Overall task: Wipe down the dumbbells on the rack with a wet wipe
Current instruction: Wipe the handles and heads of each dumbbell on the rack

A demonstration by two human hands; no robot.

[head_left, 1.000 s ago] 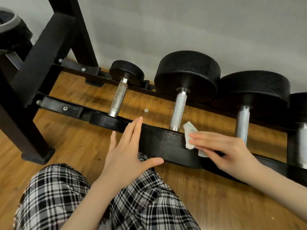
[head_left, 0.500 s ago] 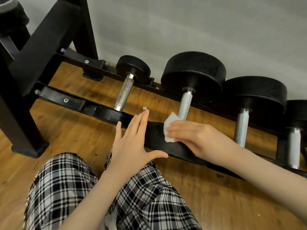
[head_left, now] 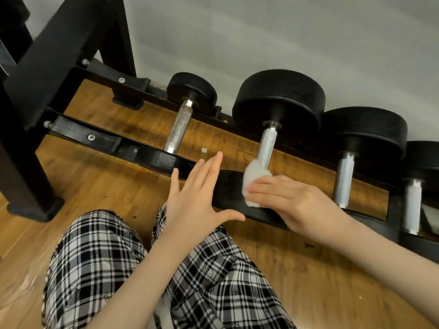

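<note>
The near head of the second dumbbell [head_left: 268, 143] is being hidden in large part under the right hand [head_left: 294, 203] and the wet wipe [head_left: 254, 184]; the near heads of the two dumbbells further right are being cut by the front rail of the rack [head_left: 83, 136], and the last one is being cut off at the right edge; the small white speck on the wooden floor [head_left: 118, 193] is too small to be made out. Four dumbbells are being counted on the rack, each with a knurled metal handle; one wipe and two hands are being seen. The wipe is being pressed by the straight fingers of the right hand against the near head, at the foot of the handle; the left hand [head_left: 194, 198] is being kept released, with fingers spread, just beside that head, above the checked trousers [head_left: 99, 264].
</note>
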